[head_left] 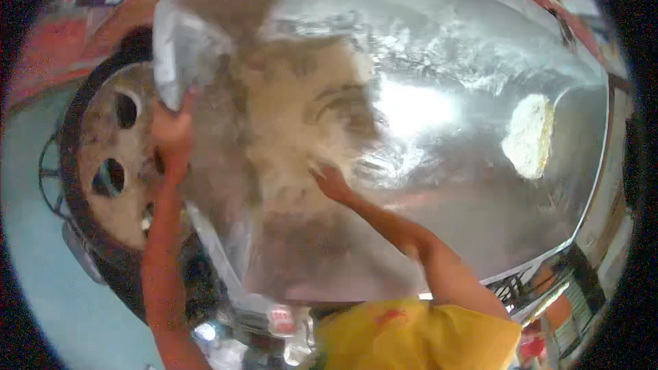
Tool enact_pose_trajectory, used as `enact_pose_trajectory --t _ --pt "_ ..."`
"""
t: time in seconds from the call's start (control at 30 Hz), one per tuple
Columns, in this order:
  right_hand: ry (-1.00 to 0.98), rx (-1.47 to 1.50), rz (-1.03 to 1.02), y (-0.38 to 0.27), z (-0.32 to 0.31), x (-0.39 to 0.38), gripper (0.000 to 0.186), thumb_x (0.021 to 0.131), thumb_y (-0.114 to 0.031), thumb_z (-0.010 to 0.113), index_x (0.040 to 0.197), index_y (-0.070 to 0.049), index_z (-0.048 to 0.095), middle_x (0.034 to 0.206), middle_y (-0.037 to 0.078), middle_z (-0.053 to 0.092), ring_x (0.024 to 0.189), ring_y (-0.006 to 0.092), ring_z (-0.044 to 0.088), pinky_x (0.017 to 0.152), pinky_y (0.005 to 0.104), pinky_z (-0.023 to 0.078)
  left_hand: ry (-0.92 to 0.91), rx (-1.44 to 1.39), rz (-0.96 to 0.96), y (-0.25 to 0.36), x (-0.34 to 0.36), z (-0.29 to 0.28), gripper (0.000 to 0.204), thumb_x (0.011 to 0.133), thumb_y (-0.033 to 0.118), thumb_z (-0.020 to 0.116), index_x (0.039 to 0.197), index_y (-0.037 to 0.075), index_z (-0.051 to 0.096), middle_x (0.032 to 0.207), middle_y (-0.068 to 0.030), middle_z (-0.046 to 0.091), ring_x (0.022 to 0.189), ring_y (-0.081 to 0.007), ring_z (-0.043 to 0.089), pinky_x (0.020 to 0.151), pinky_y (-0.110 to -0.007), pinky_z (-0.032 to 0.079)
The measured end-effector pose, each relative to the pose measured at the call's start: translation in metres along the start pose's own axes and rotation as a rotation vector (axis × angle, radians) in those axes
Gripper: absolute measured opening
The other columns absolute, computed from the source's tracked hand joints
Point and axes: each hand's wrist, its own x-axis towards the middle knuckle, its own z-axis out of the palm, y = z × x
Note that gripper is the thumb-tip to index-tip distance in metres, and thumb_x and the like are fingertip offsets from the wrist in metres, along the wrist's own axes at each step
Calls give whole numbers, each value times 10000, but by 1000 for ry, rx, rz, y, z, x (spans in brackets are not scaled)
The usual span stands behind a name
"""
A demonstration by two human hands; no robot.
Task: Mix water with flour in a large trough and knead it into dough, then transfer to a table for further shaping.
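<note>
**Right hand over a tan patch on a shiny metal surface, left hand at a pale flat piece**

The right hand (pixel 332 183) reaches over a broad, shiny metal surface (pixel 466 216), its fingers extended and slightly apart, with nothing visible between them. Its fingertips are at the lower right part of a tan patch (pixel 284 113), which spreads above and to the left of that hand. Blur leaves it unclear whether the patch is a thin sheet or a spread of powder, and whether the fingers press on it.

The left hand (pixel 171 138) is well to the left of the right one and a little farther up. Just above it, reaching down to its fingers, is a pale grey flat piece (pixel 181 55); motion blur hides the fingers, so I cannot tell whether they close on it. Directly left of this hand is a tan, wheel-like disc (pixel 110 144) with oval openings and a thick dark rim (pixel 77 113).

Far to the right of the right hand, a white mass with a yellowish right edge (pixel 529 137) lies on the metal. Below both hands are a yellow shirt (pixel 411 339) and a small red-and-white item (pixel 281 319).
</note>
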Motion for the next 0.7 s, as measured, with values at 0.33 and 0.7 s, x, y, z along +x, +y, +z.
enact_pose_trajectory --t 0.33,0.7 --pt "91 -266 175 99 -116 183 582 1009 -559 465 1058 -24 689 980 234 693 851 319 631 819 477 508 -65 -162 152 76 -1 26 732 833 541 712 1231 -48 535 1050 -308 686 990 -495 658 878 -539 525" --pt "-185 -352 186 -57 40 144 557 908 -538 595 1097 -25 703 1068 260 702 990 425 676 862 542 516 -45 -84 -26 41 -11 -9 647 847 487 694 1159 -64 559 1018 -309 688 898 -488 682 774 -546 557"
